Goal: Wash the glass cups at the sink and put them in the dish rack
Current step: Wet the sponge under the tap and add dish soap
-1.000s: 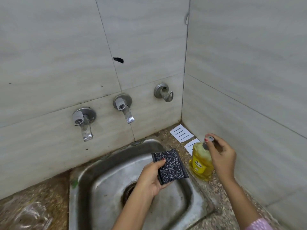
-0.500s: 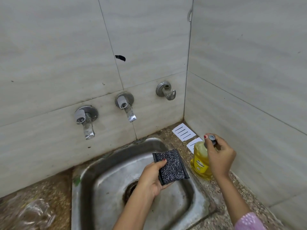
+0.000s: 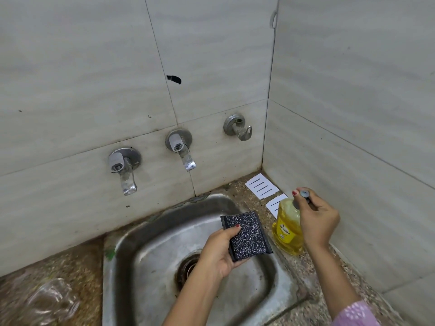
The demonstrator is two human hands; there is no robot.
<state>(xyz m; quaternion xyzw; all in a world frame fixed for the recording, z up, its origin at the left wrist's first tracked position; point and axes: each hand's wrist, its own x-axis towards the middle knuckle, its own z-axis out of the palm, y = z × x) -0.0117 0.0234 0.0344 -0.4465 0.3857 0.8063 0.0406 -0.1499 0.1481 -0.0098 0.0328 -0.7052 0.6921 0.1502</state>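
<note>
Hardly anything moves since a second ago; right hand [image 3: 317, 220] stays pinched on the soap bottle [image 3: 287, 229] cap, left hand [image 3: 216, 252] grips the scrub pad [image 3: 247, 234] over the sink [image 3: 131, 255]; glass cup [image 3: 51, 300] sits on the counter [image 3: 77, 262], far left. I'd worry twisting one-handed tips the bottle.

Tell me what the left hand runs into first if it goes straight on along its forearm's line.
Probably the yellow dish soap bottle. The scrub sponge gripped in the left hand would touch it first. Depth is unclear, so the sponge might pass just in front.
</note>
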